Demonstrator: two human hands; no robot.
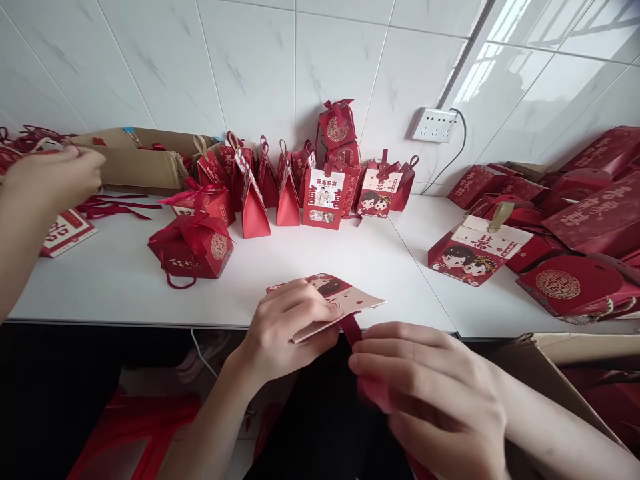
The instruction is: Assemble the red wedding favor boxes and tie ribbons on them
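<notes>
My left hand (285,327) is closed on a flat, unfolded red-and-cream gift box (345,299) at the near edge of the white table (325,260). My right hand (425,387) is pinched on a red ribbon (353,328) that hangs from the flat box, just below the table edge. Another person's hand (55,177) at the far left reaches toward red ribbons and a cardboard box.
Several assembled red gift boxes (280,187) stand in a row against the tiled wall. A ribboned red box (193,247) sits nearer. Flat red boxes are piled at the right (575,220). A brown cardboard box (140,160) lies back left; a wall socket (434,125) sits behind.
</notes>
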